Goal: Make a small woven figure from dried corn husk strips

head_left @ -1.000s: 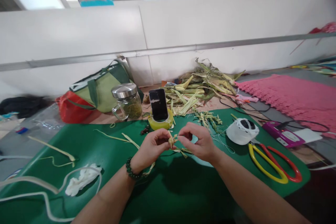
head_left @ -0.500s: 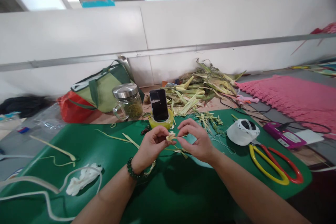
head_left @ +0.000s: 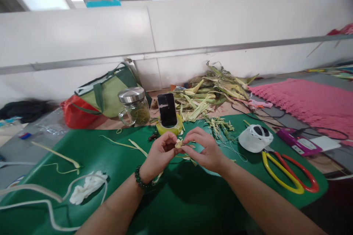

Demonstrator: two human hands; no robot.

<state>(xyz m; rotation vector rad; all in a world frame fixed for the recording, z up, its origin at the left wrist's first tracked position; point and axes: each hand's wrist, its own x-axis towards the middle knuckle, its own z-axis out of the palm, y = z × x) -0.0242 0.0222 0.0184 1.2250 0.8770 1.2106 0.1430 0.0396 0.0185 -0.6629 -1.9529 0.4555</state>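
Above the green mat [head_left: 91,154], my left hand [head_left: 160,153] and my right hand [head_left: 205,148] meet fingertip to fingertip. Both pinch a small pale folded piece of corn husk [head_left: 179,143] between them. A dark bead bracelet [head_left: 140,180] circles my left wrist. Thin husk strips [head_left: 190,158] trail down from the piece under my right hand. Just beyond my fingers a black phone [head_left: 167,110] leans upright in a yellow tape roll [head_left: 168,129].
A husk pile [head_left: 209,91] lies at the back by the white wall. A lidded glass jar [head_left: 134,106], a green bag [head_left: 107,91], a white tape dispenser [head_left: 255,137], yellow and red scissors [head_left: 286,170], a pink mat [head_left: 309,99], loose strips [head_left: 57,158] and crumpled tissue [head_left: 85,187] surround the work.
My hands have drawn closer together and risen slightly, and the husk piece has been folded smaller; the loose ends that stuck out a second ago are tucked between my fingertips.
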